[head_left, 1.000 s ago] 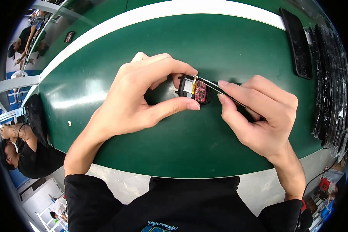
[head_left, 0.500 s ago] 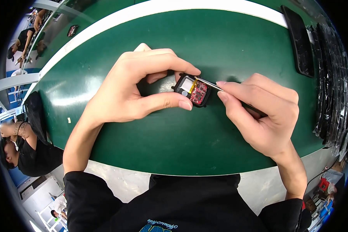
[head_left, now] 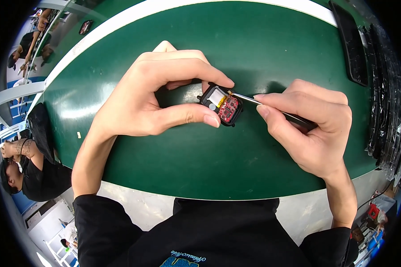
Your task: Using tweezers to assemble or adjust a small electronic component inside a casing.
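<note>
My left hand (head_left: 151, 95) pinches a small black device (head_left: 221, 106) between thumb and fingers, just above the green mat (head_left: 173, 164). The device lies open, showing a red circuit board and a pale battery cell. My right hand (head_left: 314, 129) grips slim metal tweezers (head_left: 272, 109) with a dark handle. The tweezers' tip touches the upper edge of the device beside the red board.
A long black tray (head_left: 349, 42) and a stack of clear bagged dark parts (head_left: 383, 102) line the right edge of the mat. A small white scrap (head_left: 79, 135) lies at the mat's left. Another person (head_left: 26, 169) sits at lower left, off the bench.
My left hand has turned the device slightly, and my right hand has shifted to bring the tweezers' tip onto the device's upper edge.
</note>
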Tool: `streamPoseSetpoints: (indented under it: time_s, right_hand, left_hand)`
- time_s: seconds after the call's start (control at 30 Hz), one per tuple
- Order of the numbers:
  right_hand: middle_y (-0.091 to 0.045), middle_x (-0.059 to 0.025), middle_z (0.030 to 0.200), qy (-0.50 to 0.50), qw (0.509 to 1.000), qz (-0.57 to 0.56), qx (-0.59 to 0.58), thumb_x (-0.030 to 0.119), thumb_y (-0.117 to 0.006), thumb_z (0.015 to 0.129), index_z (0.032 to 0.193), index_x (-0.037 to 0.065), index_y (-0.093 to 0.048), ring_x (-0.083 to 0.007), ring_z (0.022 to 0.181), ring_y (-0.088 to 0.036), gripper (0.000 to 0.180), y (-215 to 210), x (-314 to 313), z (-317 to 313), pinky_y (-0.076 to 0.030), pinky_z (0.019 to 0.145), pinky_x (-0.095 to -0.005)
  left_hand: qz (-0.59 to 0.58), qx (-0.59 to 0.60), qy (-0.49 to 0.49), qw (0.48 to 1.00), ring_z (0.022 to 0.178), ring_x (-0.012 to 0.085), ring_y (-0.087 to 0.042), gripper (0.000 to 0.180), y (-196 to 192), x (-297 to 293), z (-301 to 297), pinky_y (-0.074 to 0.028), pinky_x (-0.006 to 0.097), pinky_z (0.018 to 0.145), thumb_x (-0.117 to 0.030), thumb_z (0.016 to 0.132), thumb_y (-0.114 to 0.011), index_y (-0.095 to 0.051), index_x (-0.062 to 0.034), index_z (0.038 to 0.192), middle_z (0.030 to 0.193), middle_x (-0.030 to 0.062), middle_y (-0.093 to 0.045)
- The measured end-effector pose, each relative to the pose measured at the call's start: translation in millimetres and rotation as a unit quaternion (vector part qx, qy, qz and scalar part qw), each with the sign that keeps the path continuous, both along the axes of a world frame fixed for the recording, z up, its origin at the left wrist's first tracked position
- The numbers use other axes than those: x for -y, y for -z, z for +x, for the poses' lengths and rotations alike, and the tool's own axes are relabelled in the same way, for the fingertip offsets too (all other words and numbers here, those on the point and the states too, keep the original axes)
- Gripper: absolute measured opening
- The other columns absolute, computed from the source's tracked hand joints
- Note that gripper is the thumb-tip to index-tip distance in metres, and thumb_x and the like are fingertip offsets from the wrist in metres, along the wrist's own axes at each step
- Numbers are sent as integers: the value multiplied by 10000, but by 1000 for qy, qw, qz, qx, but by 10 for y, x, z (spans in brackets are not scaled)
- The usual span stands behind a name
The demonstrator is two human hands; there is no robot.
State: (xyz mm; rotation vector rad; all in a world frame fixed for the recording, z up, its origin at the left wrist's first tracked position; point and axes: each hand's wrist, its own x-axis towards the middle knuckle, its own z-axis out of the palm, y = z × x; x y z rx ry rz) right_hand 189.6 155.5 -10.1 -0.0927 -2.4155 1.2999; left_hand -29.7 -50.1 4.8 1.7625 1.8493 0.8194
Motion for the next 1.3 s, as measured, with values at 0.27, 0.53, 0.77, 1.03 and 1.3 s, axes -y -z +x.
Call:
streamPoseSetpoints:
  time_s: [0.27, 0.53, 0.77, 1.03, 1.3]
  right_hand:
    - [-655, -36, 664, -14, 1000, 8, 4, -69, -839, 853, 1016, -6, -887, -92, 557, -526, 181, -10, -21, 1, -334, 520, -285]
    - [-650, -33, 662, -8, 1000, 21, 8, -73, -838, 849, 1014, -6, -886, -87, 542, -511, 185, -27, 6, -9, -317, 511, -279]
    - [-660, -42, 666, -11, 1000, 23, -16, -93, -832, 845, 1020, -16, -883, -92, 545, -530, 198, 46, -6, 5, -339, 512, -278]
    - [-642, -35, 653, -10, 999, 44, -25, -105, -830, 842, 1014, -20, -879, -88, 540, -520, 198, 20, 47, -1, -333, 505, -281]
    - [-626, -38, 658, -6, 983, 148, -106, -80, -857, 823, 1028, -11, -873, -104, 508, -511, 217, 127, 78, 36, -342, 490, -287]
  left_hand:
    - [19, -15, 4, 1000, 846, 156, -649, 617, -31, -28, 66, -349, 333, 790, -417, 731, -1021, -859, -66, 1211, 996, 21, -801]
    - [39, -33, 22, 998, 859, 171, -675, 579, 27, -29, 47, -397, 334, 844, -391, 726, -1038, -833, -72, 1164, 1037, 25, -828]
    - [27, -27, 24, 999, 861, 176, -680, 580, 1, -49, 49, -402, 340, 851, -389, 730, -1034, -834, -66, 1169, 1035, 31, -829]
    - [35, -38, 25, 998, 888, 188, -708, 553, 17, -18, 55, -410, 348, 857, -377, 750, -1026, -838, -58, 1161, 1037, 39, -830]
    - [57, -38, 29, 997, 894, 198, -722, 531, 28, -56, 73, -423, 356, 877, -344, 766, -1023, -829, -56, 1168, 1033, 44, -827]
